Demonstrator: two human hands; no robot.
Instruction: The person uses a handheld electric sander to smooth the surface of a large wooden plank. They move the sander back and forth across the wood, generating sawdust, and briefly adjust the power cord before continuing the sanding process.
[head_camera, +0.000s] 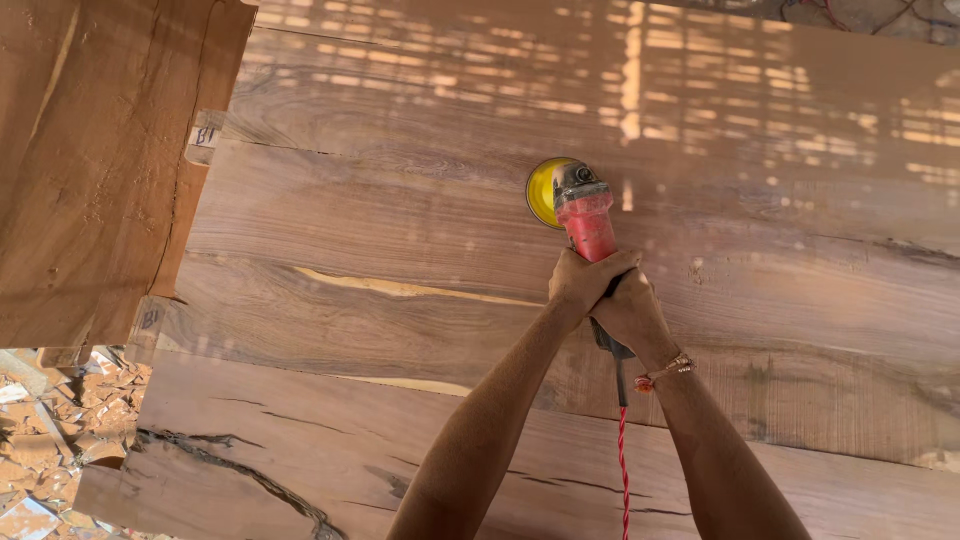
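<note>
A broad wooden slab top (420, 210), built from several long planks joined edge to edge, fills most of the view. Its grain runs lengthwise, with pale streaks and dark cracks near the lower left corner. Striped sunlight falls across the far edge. The yellow sanding disc (540, 190) of a red angle grinder (587, 225) rests flat on the top, near its middle. At the left edge, another thick wood piece (90, 170) meets the planks through projecting tenons (205, 140). Below the left edge, the floor (60, 440) is strewn with wood chips and scraps.
</note>
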